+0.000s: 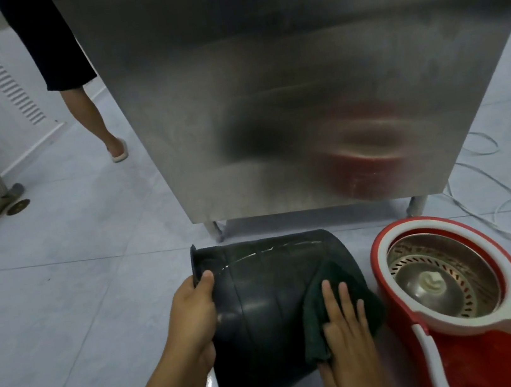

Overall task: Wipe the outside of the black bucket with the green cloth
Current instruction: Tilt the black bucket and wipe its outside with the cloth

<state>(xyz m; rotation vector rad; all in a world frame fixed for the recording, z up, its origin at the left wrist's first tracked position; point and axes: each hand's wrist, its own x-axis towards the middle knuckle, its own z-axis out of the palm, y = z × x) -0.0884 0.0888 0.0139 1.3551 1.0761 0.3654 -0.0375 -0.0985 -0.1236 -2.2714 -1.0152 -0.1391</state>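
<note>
While the black bucket (264, 308) lay tipped on its side on the grey tiled floor (62, 288), the left hand (193, 315) gripped its rim, thumb over the outer wall and fingers curled inside. The right hand (346, 342) lay open and flat, pressing the green cloth (321, 286) against the bucket's outer wall near its base. Just beside it stood a red mop bucket (454, 292), with a steel cabinet (298, 87) behind.
</note>
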